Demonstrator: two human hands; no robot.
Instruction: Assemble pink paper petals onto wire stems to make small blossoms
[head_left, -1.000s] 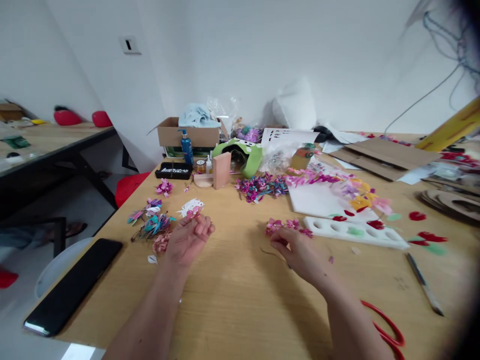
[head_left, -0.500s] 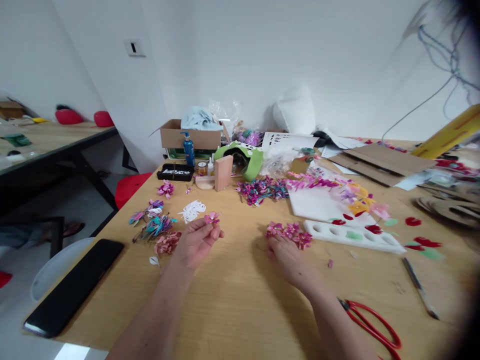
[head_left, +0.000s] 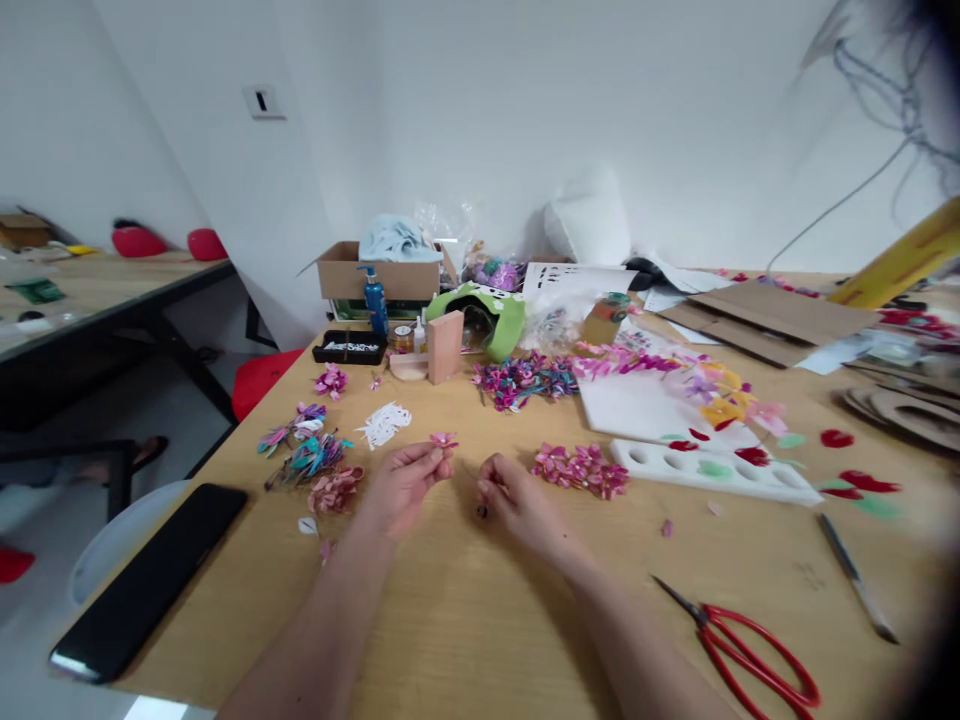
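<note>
While red-handled, metal-bladed scissors [head_left: 703,616] are lying near right, the right hand [head_left: 525,508] is curling, its hold unclear, and the left hand [head_left: 403,487] is pinching a small pink flower [head_left: 444,439]; a magenta flower bunch [head_left: 581,469] is resting rightward, an upright pale wooden block [head_left: 446,348] standing beyond.

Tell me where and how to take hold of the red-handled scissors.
Probably best by the red handles, with the right hand coming from above on the near side. The scissors lie flat on the table, handle loops toward the person and pointed blades aimed away to the left, so this approach should keep clear of the tips.
</note>
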